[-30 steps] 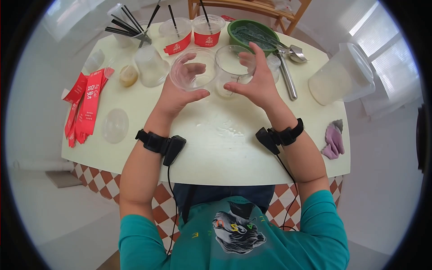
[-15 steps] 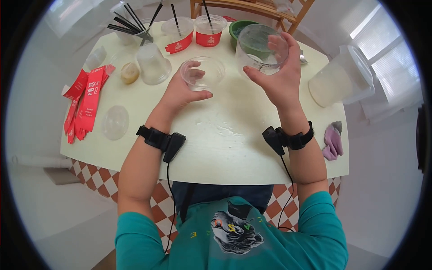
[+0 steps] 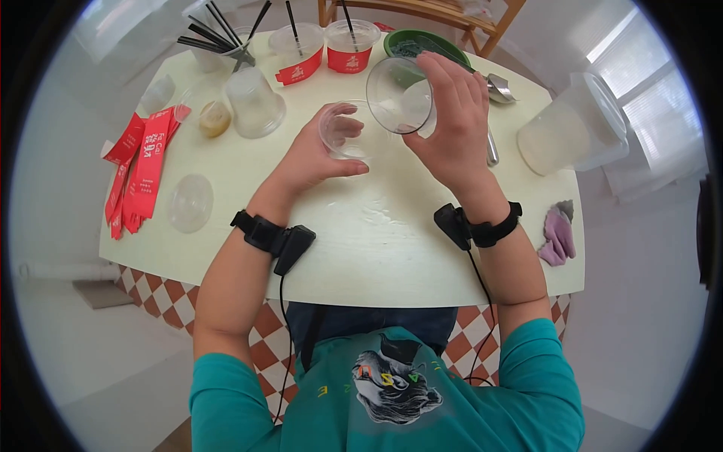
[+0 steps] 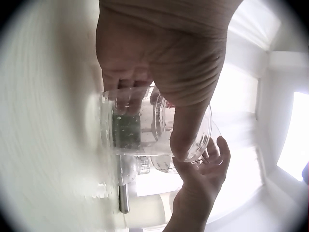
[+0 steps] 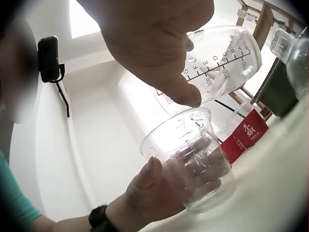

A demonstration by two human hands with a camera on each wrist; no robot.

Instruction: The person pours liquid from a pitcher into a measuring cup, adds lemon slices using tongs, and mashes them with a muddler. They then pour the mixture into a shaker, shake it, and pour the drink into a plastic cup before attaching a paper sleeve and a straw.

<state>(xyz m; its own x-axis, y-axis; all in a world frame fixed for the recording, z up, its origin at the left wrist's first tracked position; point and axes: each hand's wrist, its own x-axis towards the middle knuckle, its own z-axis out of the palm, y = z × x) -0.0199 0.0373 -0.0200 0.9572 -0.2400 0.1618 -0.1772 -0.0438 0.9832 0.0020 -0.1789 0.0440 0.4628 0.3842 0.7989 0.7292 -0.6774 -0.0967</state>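
My left hand [image 3: 307,157] grips a clear plastic cup [image 5: 200,166], fingers round the far side and thumb on the near side. The cup stands upright, its base low at the table. My right hand [image 3: 458,132] holds a clear measuring cup [image 5: 219,65] with black scale marks, fingers and thumb curled round its side. The measuring cup is tilted, its rim right above the plastic cup's rim in the right wrist view. Droplets cling to the plastic cup's wall in the left wrist view.
Behind stand two lidded cups with red sleeves [image 3: 348,60] and a green bowl [image 3: 459,54]. Left lie red paper sleeves [image 3: 154,158], an upturned cup [image 3: 256,109] and a round lid [image 3: 190,203]. Right are a large pitcher [image 3: 565,132] and a purple cloth [image 3: 556,235].
The right hand first lifted the measuring cup up and right, then brought it back left and tilted it over the plastic cup. The left hand moved slightly right with its cup.
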